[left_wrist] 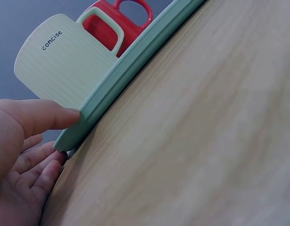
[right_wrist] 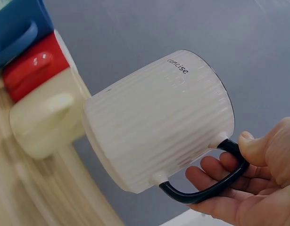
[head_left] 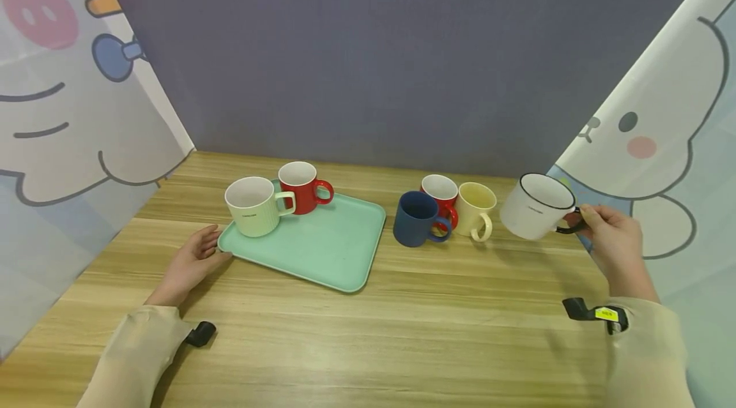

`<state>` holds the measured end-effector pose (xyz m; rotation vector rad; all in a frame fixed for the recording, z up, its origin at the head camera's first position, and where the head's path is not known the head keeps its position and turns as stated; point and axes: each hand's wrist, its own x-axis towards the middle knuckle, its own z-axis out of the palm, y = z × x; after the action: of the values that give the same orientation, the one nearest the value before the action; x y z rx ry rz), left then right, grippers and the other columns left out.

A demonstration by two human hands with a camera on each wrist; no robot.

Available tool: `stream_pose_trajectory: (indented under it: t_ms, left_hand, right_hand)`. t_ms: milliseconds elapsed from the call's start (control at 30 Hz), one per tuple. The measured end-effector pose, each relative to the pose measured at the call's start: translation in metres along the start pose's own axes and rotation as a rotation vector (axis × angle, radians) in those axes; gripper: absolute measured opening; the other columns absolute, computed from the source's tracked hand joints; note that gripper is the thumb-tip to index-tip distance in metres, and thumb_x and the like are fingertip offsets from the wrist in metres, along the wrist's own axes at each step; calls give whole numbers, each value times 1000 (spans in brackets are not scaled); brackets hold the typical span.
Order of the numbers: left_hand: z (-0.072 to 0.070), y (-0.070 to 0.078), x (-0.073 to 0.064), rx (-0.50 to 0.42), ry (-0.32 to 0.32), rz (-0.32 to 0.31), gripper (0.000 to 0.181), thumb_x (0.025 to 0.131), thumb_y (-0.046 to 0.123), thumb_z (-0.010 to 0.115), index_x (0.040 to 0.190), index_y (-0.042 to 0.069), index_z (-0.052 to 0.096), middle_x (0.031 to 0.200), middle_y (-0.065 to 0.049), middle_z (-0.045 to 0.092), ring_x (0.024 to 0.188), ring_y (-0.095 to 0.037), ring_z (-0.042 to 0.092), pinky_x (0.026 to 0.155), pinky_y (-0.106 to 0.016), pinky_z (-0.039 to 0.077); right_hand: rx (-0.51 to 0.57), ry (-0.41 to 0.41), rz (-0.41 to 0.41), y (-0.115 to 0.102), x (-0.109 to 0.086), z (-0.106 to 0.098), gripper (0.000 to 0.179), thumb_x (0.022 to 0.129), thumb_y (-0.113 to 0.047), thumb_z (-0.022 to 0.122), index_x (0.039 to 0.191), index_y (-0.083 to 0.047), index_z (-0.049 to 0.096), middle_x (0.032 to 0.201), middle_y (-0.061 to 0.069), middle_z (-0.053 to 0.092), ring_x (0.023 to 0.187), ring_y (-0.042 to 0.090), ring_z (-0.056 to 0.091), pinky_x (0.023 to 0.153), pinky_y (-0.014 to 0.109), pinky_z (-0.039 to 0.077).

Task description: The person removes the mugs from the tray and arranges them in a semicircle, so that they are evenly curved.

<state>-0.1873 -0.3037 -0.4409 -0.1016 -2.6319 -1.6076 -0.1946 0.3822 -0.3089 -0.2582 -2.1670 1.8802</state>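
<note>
My right hand grips the black handle of a white mug with a black rim, raised above the table at the right. In the right wrist view the ribbed mug is tilted and reads "concise". At the left, my left hand holds the near-left corner of a mint-green tray. Its thumb lies against the tray's edge, and the fingers are around the corner. On the tray stand a pale green mug and, behind it, a red mug.
Right of the tray, a dark blue mug, another red mug and a pale yellow mug stand close together on the wooden table. A grey panel rises behind the table, and cartoon-printed sheets hang on both sides.
</note>
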Motion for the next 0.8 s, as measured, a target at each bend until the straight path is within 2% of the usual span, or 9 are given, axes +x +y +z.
stream_pose_trajectory:
  t_ms: [133,200,233,367,533,700,800]
  left_hand:
    - [0,-1,1,-5,2,5,80,98,14,65,153,-12,14,147,-37,33,133,-48,35,87,-1,35]
    - [0,-2,1,6,5,6,79,99,16,65,153,-12,14,147,-37,34,132,-48,35,86,0,35]
    - [0,-2,1,8,6,7,79,99,16,65,153,-12,15,147,-37,34,132,-48,35,86,1,35]
    - [0,-3,0,12,6,10,79,99,19,65,153,-12,16,147,-37,34,131,-50,35,86,1,35]
    - [0,0,-1,-2,0,8,80,99,18,65,153,-13,15,147,-38,33,133,-50,34,86,1,35]
    - [0,0,0,-2,-1,7,79,99,17,65,153,-12,14,148,-38,32,134,-50,34,87,0,36]
    - [1,0,0,0,7,10,79,99,16,65,153,-11,15,147,-37,33,133,-48,34,88,-1,36]
  right_hand:
    - [-172,35,19,9,-1,-5,29,103,-28,54,82,-20,72,75,-17,67,70,-1,62,72,7,49]
    - [-208,51,34,14,0,-6,30,104,-29,54,82,-18,72,74,-18,66,71,-1,60,70,8,50]
    - [-211,60,28,18,1,-5,30,104,-27,53,82,-17,71,72,-17,66,71,0,59,64,8,50]
    - [-179,81,17,31,4,-2,29,105,-21,51,85,-8,68,71,-16,66,70,-1,60,63,9,52]
    - [-182,66,2,45,5,2,30,105,-18,50,83,-9,68,69,-15,66,67,0,62,62,9,53]
    - [-201,44,11,54,4,7,32,106,-17,48,94,7,65,69,-16,66,67,1,60,63,10,53]
    - [-157,57,26,58,5,11,31,105,-15,49,97,11,63,69,-15,67,67,2,60,63,10,53]
